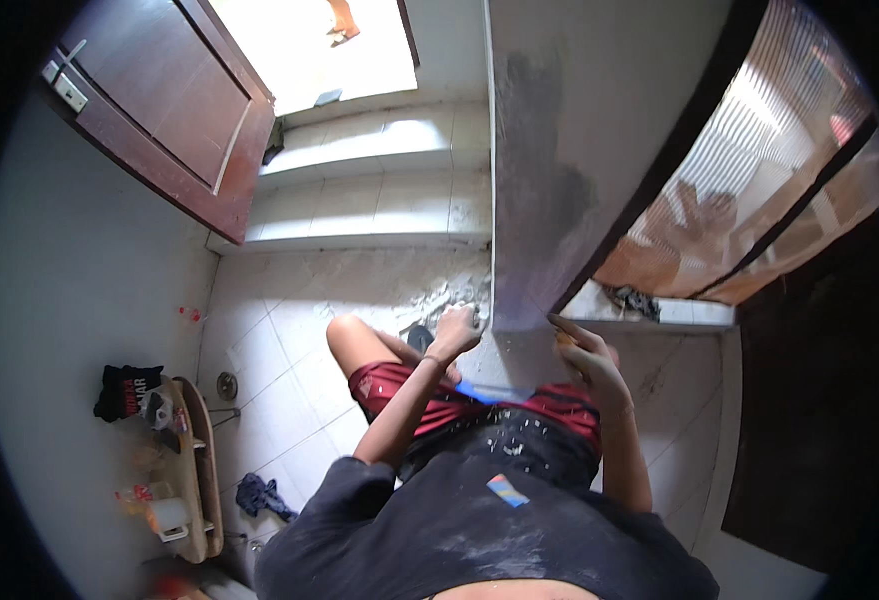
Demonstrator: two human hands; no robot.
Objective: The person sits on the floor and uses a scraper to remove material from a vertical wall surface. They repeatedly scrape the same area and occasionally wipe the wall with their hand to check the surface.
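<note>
My left hand [460, 330], dusty and with curled fingers, is beside the lower corner of a grey-patched wall end [540, 172]; whether it holds anything cannot be told. At the other side of this wall end, my right hand [589, 356] is closed around a tool with a yellow-orange handle [565, 342]. The tool's working end is too unclear to name. White rubble and dust [450, 294] lie on the floor just beyond my left hand. Pale crumbs are scattered over my dark shirt and red shorts.
Tiled steps [364, 202] rise ahead to a bright doorway with an open brown door [176, 97]. A wooden shelf [197, 480] with various items stands at left, near a dark cloth [263, 496] on the tiles. At right are a tiled ledge [698, 312] and a translucent corrugated sheet [754, 112].
</note>
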